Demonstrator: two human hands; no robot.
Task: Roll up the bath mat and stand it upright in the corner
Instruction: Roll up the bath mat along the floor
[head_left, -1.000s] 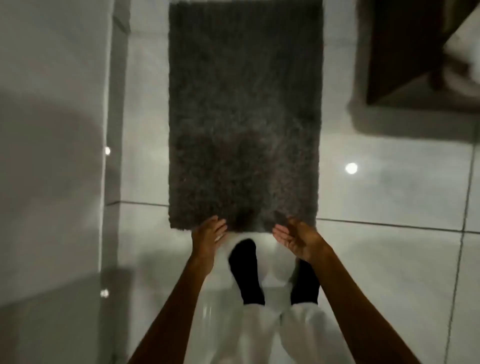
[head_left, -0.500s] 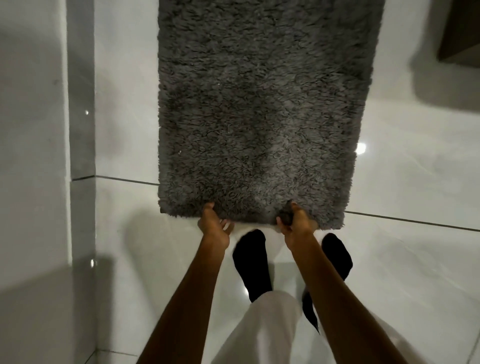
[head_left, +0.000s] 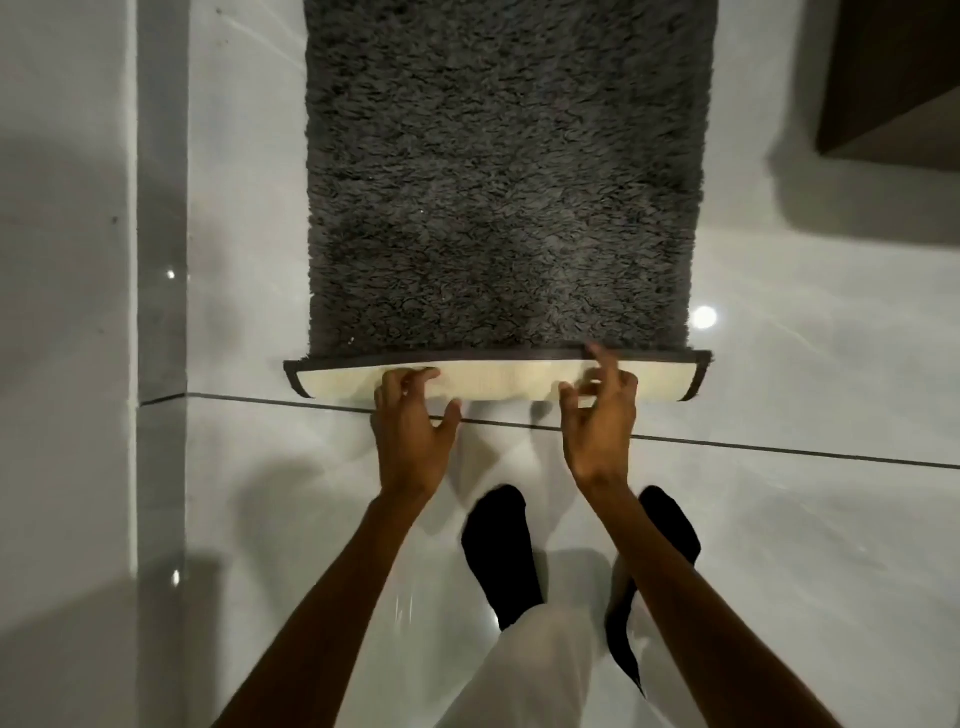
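Mat (head_left: 504, 171) edge folds over under left hand (head_left: 410, 431) and right hand (head_left: 600, 421), both loosely spread.

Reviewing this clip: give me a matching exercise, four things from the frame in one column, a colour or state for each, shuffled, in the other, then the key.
Things:
1. bath mat pile
2. turned-over mat backing
3. socks
4. left hand

States:
A. black, standing on the floor tiles
B. cream, facing up along the near edge
C. dark grey and shaggy, lying flat
D. fingers resting on the folded strip

Pairs: 1-C, 2-B, 3-A, 4-D
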